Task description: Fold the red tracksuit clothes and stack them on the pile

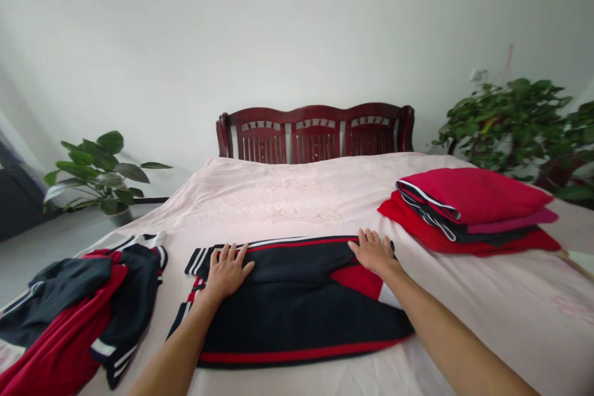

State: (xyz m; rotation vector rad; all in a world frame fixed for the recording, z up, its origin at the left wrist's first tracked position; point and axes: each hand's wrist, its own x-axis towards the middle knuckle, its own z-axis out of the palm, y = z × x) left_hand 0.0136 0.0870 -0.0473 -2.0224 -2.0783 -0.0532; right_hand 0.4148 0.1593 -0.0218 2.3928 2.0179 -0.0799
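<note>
A dark navy jacket with red and white stripes lies folded flat in front of me, its striped cuffs toward the left and a red and white patch toward the right. My left hand rests palm down on its upper left part, fingers spread. At the upper right corner, my right hand lies flat on the cloth with fingers stretched out. Neither hand grips anything. Further left is a loose heap of navy and red clothes with white stripes, apart from the jacket.
A stack of folded red and navy clothes sits at the right on the pink sheet. Beyond stands a dark wooden bench back against the wall. Potted plants flank it, a leafy plant left and a bushy plant right.
</note>
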